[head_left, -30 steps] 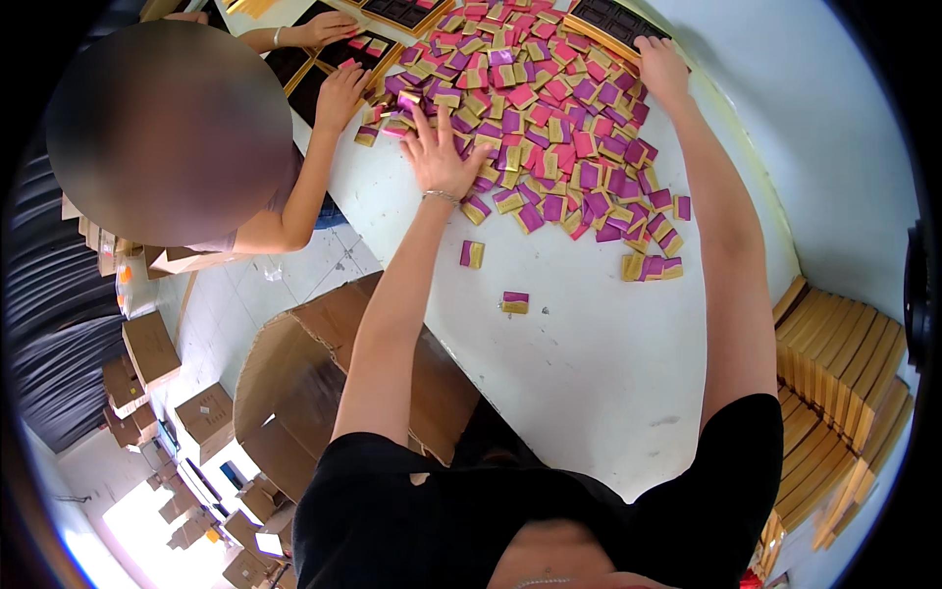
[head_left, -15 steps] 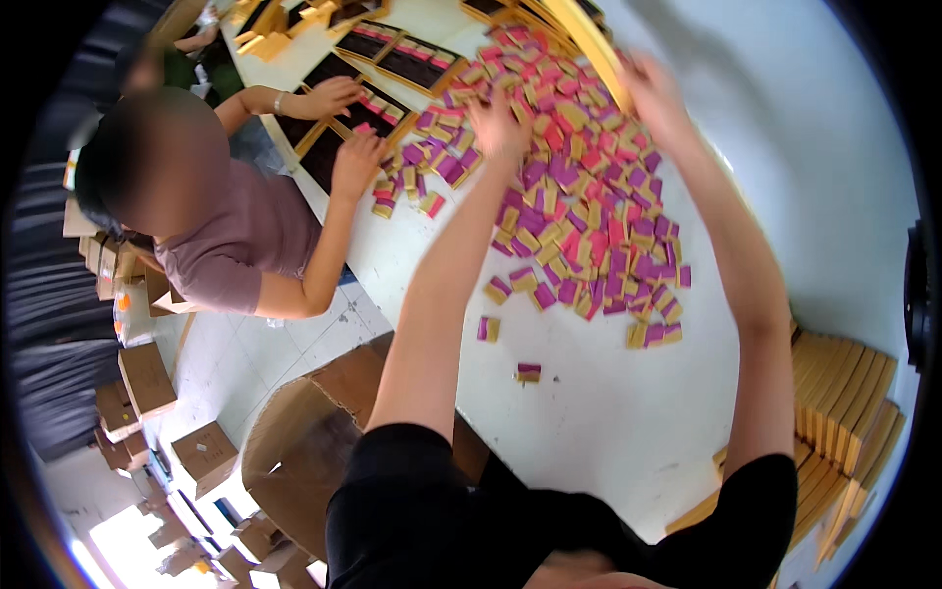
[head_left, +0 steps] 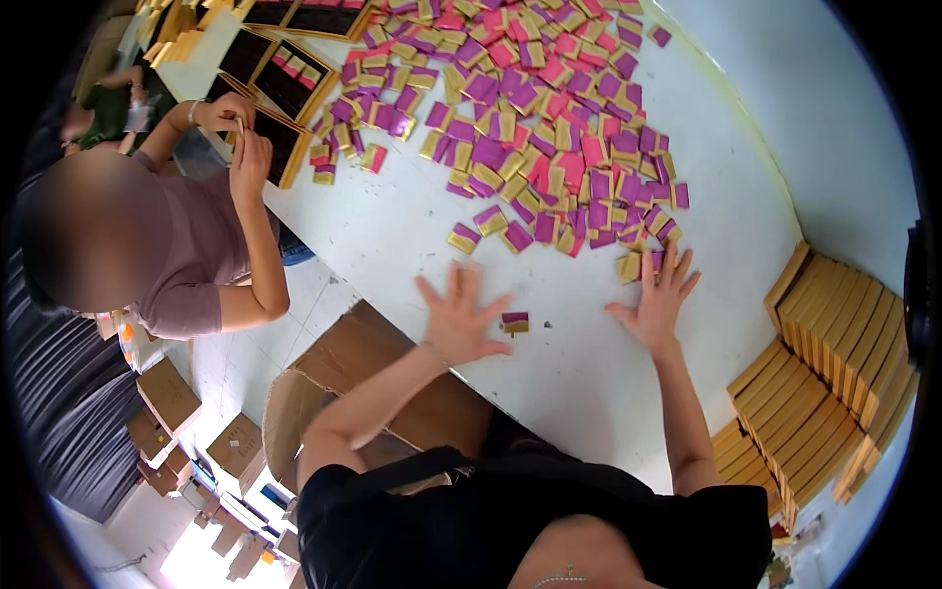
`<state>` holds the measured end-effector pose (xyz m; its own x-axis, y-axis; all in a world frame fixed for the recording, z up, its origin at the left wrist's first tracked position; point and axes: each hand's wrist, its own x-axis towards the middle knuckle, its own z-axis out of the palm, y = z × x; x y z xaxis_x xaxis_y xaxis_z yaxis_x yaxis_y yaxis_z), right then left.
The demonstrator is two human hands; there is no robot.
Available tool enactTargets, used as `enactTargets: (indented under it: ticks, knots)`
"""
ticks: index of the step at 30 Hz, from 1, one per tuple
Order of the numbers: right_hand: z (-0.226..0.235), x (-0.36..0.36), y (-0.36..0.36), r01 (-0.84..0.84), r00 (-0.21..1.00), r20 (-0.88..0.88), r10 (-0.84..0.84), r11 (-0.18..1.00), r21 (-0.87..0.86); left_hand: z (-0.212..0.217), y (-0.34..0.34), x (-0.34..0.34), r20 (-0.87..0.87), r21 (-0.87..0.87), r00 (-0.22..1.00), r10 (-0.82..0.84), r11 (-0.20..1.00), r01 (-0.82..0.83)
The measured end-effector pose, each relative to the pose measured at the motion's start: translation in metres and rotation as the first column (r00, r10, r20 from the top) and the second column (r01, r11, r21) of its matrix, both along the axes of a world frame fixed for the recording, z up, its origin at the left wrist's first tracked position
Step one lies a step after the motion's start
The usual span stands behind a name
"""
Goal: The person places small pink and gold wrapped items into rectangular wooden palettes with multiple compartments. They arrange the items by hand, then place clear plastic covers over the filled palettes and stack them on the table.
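Observation:
A wide heap of small flat wrapped packets (head_left: 510, 128), in gold with purple or pink, lies over the far and middle table. My left hand (head_left: 456, 319) is open over the near table, fingers spread and slightly blurred, holding nothing. Just to its right lies a single purple-and-gold packet (head_left: 514, 322). My right hand (head_left: 655, 306) is also open and holds nothing. Its fingertips are at the heap's near right edge, next to a gold packet (head_left: 629, 267); whether they touch it, I cannot tell.
A co-worker (head_left: 186, 236) at the left pinches a small item beside dark trays with yellow edges (head_left: 290, 80). Stacked yellow-edged boards (head_left: 819, 339) stand at the right by the wall. An open cardboard carton (head_left: 343, 363) sits below the table's left edge.
Both my hands have come back from the far side toward me. The right has let go of a yellow-edged frame. The co-worker's hands have moved together.

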<state>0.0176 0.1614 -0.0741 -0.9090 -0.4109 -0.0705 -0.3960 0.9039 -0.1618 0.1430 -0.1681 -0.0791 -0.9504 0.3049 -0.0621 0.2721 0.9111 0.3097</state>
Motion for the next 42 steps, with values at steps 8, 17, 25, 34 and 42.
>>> enactTargets:
  ticks: [8,17,25,34,42]
  knots:
    - [-0.026,-0.135,-0.082,-0.098,0.959,-0.282,0.008,0.947,-0.305,0.022,0.002,-0.184,-0.105,-0.105,0.915,0.391,0.91,-0.401]
    - [0.01,-0.19,-0.106,0.101,0.961,-0.225,-0.163,0.96,-0.262,0.041,-0.013,-0.217,-0.062,0.003,0.867,0.494,0.869,-0.495]
    - [0.072,0.073,-0.093,-0.272,0.923,0.034,0.383,0.712,-0.648,0.156,0.055,0.146,0.072,0.317,0.986,0.152,0.934,-0.167]
    - [0.155,0.339,-0.109,-0.575,0.522,-0.001,0.853,0.351,-0.739,0.151,0.21,0.595,0.364,0.229,0.229,0.903,0.151,-0.961]
    - [0.19,0.483,-0.233,-0.752,0.041,-0.007,0.999,0.026,-0.659,0.06,0.406,0.803,0.412,0.054,-0.743,0.527,-0.829,-0.557]
